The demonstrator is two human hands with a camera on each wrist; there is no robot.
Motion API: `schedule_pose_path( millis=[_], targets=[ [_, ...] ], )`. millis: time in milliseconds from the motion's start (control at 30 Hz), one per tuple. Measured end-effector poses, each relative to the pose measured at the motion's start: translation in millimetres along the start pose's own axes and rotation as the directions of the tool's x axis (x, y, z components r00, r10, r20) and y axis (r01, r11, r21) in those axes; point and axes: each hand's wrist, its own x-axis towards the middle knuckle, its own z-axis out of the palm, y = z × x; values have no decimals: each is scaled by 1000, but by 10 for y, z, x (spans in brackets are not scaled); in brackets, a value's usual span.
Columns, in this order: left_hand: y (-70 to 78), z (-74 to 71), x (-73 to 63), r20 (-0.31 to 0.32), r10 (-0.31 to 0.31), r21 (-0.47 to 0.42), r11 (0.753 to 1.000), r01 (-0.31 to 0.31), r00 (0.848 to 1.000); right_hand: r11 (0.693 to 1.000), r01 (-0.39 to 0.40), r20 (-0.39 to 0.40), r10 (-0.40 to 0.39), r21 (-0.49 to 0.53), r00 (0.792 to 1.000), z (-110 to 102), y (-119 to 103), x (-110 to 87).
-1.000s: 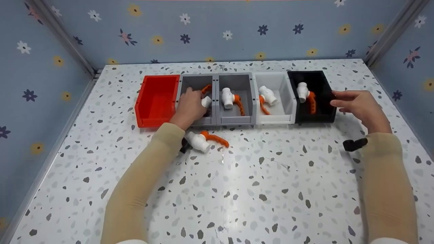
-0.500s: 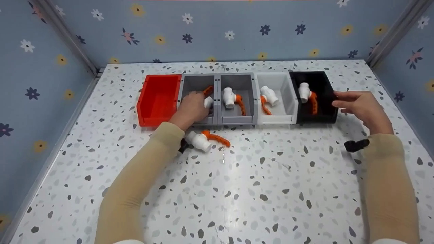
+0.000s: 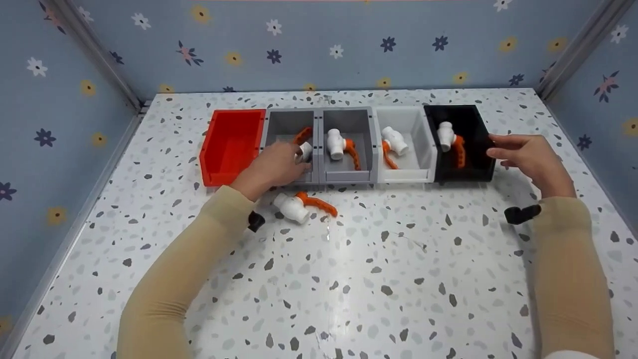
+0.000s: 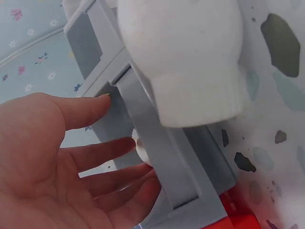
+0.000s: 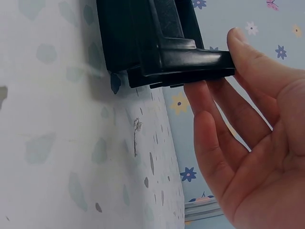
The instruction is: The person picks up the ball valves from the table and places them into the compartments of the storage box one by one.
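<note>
My left hand (image 3: 279,165) is over the front of the left grey bin (image 3: 291,118). Its fingers are loosely bent at a white ball valve (image 3: 305,150) with an orange handle lying inside; in the left wrist view, the thumb stands apart and the fingertips are partly behind the bin's front lip (image 4: 159,138). Another ball valve (image 3: 291,207) lies on the table in front of that bin, and its white body fills the top of the left wrist view. At far right, my right hand (image 3: 533,158) grips the side edge of the black bin (image 5: 186,62) between thumb and fingers.
The bins stand in a row: a red bin (image 3: 232,144) at left, two grey, a white bin (image 3: 406,174), then black. Single ball valves lie in the second grey bin (image 3: 347,177), the white and the black. Patterned walls enclose the speckled table (image 3: 398,279).
My left hand has drawn back toward the front of the left grey bin, uncovering more of the valve inside, and its fingers have loosened. The right hand stays at the black bin.
</note>
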Motion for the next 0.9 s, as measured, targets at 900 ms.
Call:
schedule_pose_path(
  millis=[900],
  targets=[
    [-245,52,-714,-7,278,-155,949,-276,960,1000,-11,9,11,-16,1000,15,-16,-1]
  ],
)
